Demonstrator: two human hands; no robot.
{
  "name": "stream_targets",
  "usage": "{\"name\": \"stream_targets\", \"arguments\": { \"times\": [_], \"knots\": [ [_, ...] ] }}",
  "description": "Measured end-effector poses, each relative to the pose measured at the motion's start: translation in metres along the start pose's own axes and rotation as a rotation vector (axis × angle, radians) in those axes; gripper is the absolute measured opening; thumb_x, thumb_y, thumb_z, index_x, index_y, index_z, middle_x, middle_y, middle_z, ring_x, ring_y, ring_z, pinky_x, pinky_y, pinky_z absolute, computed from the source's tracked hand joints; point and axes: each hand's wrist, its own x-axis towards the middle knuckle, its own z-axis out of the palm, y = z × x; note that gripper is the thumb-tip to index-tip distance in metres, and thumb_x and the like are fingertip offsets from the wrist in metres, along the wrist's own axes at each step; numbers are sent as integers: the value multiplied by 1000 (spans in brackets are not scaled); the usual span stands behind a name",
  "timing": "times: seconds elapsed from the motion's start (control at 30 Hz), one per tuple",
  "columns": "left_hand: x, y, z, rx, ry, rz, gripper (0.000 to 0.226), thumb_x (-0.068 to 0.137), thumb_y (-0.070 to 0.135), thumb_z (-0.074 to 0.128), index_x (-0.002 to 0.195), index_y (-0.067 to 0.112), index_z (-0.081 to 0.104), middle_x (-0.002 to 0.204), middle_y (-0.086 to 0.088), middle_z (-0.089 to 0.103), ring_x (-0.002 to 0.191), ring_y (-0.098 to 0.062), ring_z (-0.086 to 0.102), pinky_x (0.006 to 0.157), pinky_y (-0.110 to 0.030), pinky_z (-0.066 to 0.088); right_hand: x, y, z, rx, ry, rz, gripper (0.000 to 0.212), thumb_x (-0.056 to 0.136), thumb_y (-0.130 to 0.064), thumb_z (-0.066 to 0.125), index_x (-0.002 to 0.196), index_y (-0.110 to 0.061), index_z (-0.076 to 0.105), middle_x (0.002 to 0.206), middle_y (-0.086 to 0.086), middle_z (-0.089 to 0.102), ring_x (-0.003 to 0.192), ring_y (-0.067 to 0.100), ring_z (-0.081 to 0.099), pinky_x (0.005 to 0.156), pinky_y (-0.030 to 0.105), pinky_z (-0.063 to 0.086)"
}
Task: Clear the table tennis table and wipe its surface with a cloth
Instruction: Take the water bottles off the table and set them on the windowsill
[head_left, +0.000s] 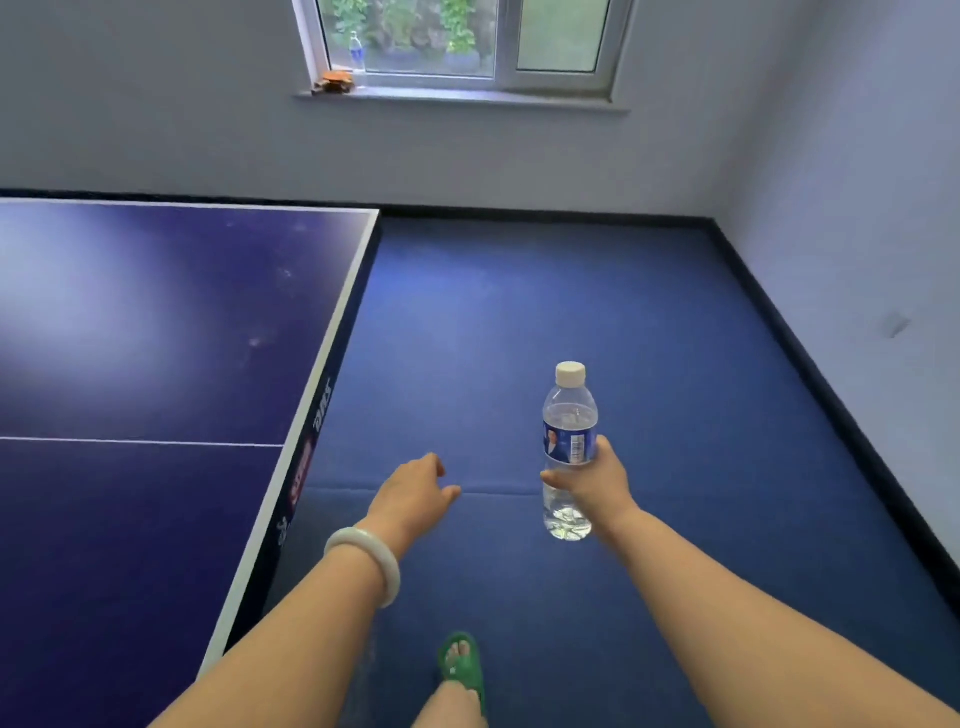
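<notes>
Your blue worktop lies left of both grips. Your right grip curls round the middle of the upright water bottle, held above the floor. Just left of it, your left grip hangs loosely curled, holding nothing.

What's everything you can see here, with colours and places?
table tennis table: one, dark blue with white lines, left.
water bottle: one, clear, white cap, blue label, upright, held right of table.
windowsill: one, pale, far wall.
second bottle: one, clear, blue label, on windowsill.
small object: one, orange-brown, beside second bottle; too small to identify.
window: one, white frame, far wall.
floor: blue, right of table.
bangle: one, white, behind left hand.
sandal: one, green, bottom centre.
left hand: one, holds nothing, beside table edge.
right hand: one, grips water bottle.
</notes>
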Motion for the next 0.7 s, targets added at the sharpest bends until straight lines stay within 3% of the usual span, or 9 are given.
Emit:
{"name": "stream_targets", "arguments": {
  "times": [0.3, 0.7],
  "knots": [
    [218, 52, -90, -58, 32, -21, 44, 98, 39, 56, 132, 14, 49, 127, -4, 57, 106, -20, 58, 90, -35, 51, 231, -104, 38, -4, -46, -16, 45, 73, -3, 81, 107, -14, 54, 100, 9, 64, 89, 25, 63, 66, 28, 48],
    [485, 115, -232, -28, 97, -31, 44, 99, 38, 54, 134, 12, 48, 129, -5, 56, 112, -22, 57, 94, -36, 50, 517, -248, 90, -22, -93, -70, 44, 74, -2, 81, 108, -13, 54, 98, 7, 64, 89, 25, 63, 65, 29, 47]
  ]
}}
